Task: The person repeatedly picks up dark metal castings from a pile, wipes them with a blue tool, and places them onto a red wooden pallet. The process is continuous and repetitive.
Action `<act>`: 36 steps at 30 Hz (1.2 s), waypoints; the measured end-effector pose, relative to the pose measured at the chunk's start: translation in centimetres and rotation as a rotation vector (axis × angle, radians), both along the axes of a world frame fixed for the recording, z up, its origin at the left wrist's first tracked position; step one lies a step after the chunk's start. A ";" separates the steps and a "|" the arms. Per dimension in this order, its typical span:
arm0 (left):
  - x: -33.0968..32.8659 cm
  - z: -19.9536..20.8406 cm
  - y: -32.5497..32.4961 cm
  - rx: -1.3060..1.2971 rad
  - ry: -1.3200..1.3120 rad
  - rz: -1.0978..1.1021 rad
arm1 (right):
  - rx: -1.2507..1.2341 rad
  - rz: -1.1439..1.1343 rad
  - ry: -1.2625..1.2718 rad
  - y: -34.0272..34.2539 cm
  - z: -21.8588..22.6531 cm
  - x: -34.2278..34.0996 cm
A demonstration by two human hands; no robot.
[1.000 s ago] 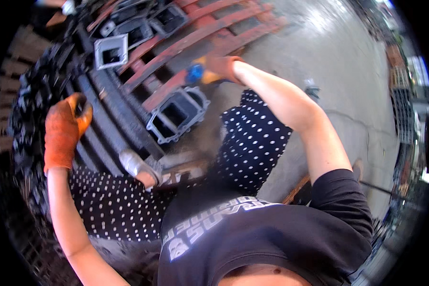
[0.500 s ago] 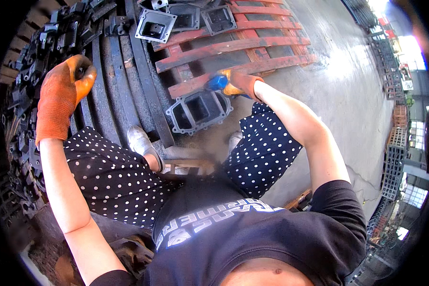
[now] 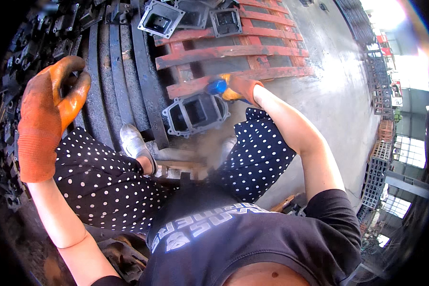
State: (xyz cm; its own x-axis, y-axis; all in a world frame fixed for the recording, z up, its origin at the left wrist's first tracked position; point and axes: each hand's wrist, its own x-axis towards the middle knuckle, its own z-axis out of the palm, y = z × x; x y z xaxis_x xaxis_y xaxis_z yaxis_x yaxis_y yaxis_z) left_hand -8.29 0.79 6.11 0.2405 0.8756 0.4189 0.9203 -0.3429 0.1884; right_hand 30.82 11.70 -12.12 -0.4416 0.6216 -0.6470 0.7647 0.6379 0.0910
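Note:
My left hand (image 3: 52, 105), in an orange work glove, is raised at the left over the dark metal parts. Its fingers curve with a gap from the thumb, and nothing shows between them. My right hand (image 3: 239, 89), also gloved, is wrapped round a blue tool (image 3: 217, 87) with a rounded end; its exact kind is not clear. The tool is just above a grey cast metal housing (image 3: 188, 117) with bolt lugs round its rim and ribs dividing its hollow. Whether the two touch, I cannot tell. The housing sits between my feet, by the red pallet.
More square grey castings (image 3: 161, 19) rest on the red slatted pallet (image 3: 238, 50) ahead. Dark slats (image 3: 117, 71) run beneath my left side, with a heap of small black metal parts (image 3: 64, 24) beyond. Concrete floor (image 3: 329, 95) stretches right, toward stacked crates (image 3: 374, 176).
My left hand has shifted left and nearer to me, its thumb and fingers slightly further apart. My right hand stays by the housing with the blue tool. The view has tilted slightly.

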 end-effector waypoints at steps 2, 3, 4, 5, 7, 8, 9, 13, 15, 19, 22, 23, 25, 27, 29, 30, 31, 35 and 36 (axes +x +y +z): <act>0.0 1.0 -0.4 0.047 0.056 -0.032 | -0.002 0.053 -0.013 0.7 -0.8 -0.7; 0.3 1.0 -0.3 0.033 0.049 -0.028 | -0.009 0.018 0.033 1.1 -2.4 -0.4; 0.5 1.1 -0.2 0.001 0.083 -0.054 | -0.017 -0.017 0.080 1.4 -4.0 0.0; 0.6 1.1 0.0 -0.027 0.111 -0.078 | -0.030 -0.019 0.144 1.6 -4.1 0.2; 1.6 1.1 0.1 -0.018 0.097 -0.133 | -0.066 -0.056 0.299 1.4 -4.7 0.5; 1.9 1.2 0.2 -0.029 0.071 -0.127 | -0.093 -0.123 0.345 1.5 -4.7 0.4; 2.2 1.1 0.6 -0.039 0.044 -0.123 | -0.120 -0.191 0.391 1.6 -4.6 0.4; 3.1 0.9 1.3 -0.091 0.056 -0.040 | -0.055 -0.205 0.282 1.7 -3.6 -0.4; 3.2 0.7 1.8 -0.195 0.095 0.052 | -0.025 -0.165 0.187 0.3 0.8 -2.7; 2.2 -0.8 2.8 -0.177 0.132 0.104 | -0.295 -0.600 0.530 1.0 -1.7 1.7; 1.1 -1.4 2.2 -0.118 0.131 0.136 | -0.350 -0.720 0.639 0.3 0.4 1.4; 1.1 -1.6 2.1 -0.135 0.126 0.144 | -0.352 -0.761 0.635 0.3 0.5 1.7; 1.1 -1.5 2.2 -0.166 0.115 0.157 | -0.291 -0.809 0.607 0.2 1.3 2.2; 1.4 -1.4 2.3 -0.197 0.113 0.157 | -0.381 -0.988 0.623 -0.7 3.8 1.1; 1.5 -1.3 2.3 -0.205 0.118 0.143 | -0.369 -0.930 0.585 -1.3 4.8 0.4; 1.5 -1.3 2.4 -0.196 0.121 0.128 | -0.311 -0.781 0.539 -1.5 5.0 0.1; 1.5 -1.3 2.3 -0.188 0.124 0.114 | -0.253 -0.633 0.492 -1.6 4.9 -0.1; 2.0 -1.1 1.9 -0.074 0.021 -0.056 | -0.004 -0.345 0.159 -0.4 2.7 0.8; 2.1 -0.9 1.8 -0.089 0.023 -0.051 | -0.045 -0.195 0.088 -0.4 3.5 0.7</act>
